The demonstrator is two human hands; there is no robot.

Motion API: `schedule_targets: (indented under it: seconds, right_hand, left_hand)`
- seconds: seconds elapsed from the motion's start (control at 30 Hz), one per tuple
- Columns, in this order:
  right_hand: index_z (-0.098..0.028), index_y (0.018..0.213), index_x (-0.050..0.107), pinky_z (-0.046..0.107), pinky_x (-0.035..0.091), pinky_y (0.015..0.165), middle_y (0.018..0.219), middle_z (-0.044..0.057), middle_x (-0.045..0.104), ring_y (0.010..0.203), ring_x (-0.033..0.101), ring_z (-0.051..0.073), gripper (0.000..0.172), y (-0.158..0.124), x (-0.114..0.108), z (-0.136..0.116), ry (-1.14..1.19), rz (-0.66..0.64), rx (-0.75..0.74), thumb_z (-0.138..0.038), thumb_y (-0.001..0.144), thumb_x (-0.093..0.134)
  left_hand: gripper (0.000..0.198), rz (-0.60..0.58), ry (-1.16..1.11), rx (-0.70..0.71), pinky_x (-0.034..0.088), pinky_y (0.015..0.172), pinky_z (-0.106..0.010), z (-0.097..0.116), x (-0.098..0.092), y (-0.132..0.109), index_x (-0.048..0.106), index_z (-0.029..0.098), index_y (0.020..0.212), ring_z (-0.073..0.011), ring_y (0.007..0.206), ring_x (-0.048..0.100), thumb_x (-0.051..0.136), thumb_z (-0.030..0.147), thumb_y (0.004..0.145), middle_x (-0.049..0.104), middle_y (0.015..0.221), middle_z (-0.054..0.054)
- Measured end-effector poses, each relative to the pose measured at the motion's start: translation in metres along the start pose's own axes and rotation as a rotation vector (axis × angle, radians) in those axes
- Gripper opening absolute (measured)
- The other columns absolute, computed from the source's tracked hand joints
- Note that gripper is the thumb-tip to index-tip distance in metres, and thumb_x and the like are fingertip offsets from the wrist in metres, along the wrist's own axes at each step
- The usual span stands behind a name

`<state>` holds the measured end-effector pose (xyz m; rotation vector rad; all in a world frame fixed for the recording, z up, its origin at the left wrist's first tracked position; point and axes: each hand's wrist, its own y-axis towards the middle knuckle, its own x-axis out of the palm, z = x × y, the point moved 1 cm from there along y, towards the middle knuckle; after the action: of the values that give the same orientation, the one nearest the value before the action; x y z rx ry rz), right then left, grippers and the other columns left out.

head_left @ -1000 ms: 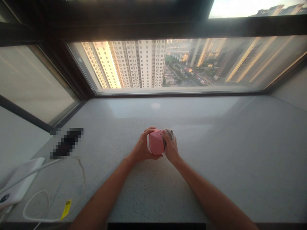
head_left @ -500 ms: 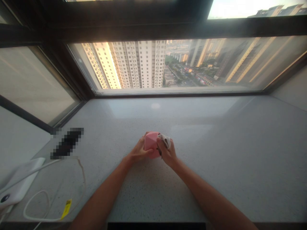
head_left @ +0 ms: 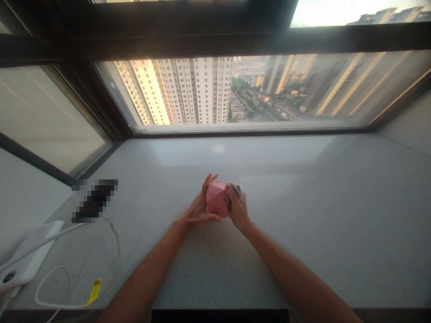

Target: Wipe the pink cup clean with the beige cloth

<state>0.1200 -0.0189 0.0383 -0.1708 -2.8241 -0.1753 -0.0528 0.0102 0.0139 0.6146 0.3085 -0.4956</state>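
A small pink faceted pot (head_left: 216,200) is tilted on its side between my two hands, above the pale stone sill. My left hand (head_left: 199,207) cups its left side, the thumb stretched along the near side and the fingers spread at the far side. On the right, my right hand (head_left: 238,209) is closed around a bunched grey-white cloth (head_left: 236,190) and presses it at the pot's right end. The fingers of that hand are partly hidden behind the cloth and the pot.
The stone sill (head_left: 319,215) runs up to a dark-framed window (head_left: 249,133). At left lie a blurred-out dark object (head_left: 96,202), a white device (head_left: 32,255) and a looping white cable (head_left: 60,307) with a yellow tag (head_left: 94,291).
The pot has shifted slightly right and turned in my hands. My left fingers have spread and stretched outward around it. The cloth has moved a little right with my right hand.
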Motion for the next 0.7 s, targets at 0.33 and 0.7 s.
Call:
schedule_targets:
  seconds: [0.33, 0.7]
  right_hand:
    - [-0.024, 0.074, 0.058, 0.026, 0.04, 0.054, 0.068, -0.004, 0.051, 0.06, 0.043, 0.013, 0.05, 0.0088, -0.0011, 0.0006, 0.124, 0.141, 0.047, -0.068, 0.083, 0.08]
    - [-0.025, 0.073, 0.054, 0.026, 0.041, 0.056, 0.068, -0.005, 0.05, 0.061, 0.043, 0.013, 0.049, 0.0103, 0.0003, -0.0002, 0.213, 0.158, 0.069, -0.064, 0.08, 0.083]
  left_hand:
    - [0.147, 0.009, 0.472, 0.266, 0.045, 0.125, -0.07, -0.0074, -0.0048, 0.0039, -0.001, 0.037, 0.175, -0.0452, 0.166, 0.032, 0.099, 0.058, 0.069, 0.021, 0.18, -0.027]
    - [0.13, 0.043, 0.613, 0.312, 0.041, 0.129, -0.067, -0.0075, -0.005, 0.0055, 0.001, 0.033, 0.174, -0.0396, 0.164, 0.038, 0.094, 0.039, 0.083, 0.033, 0.176, -0.026]
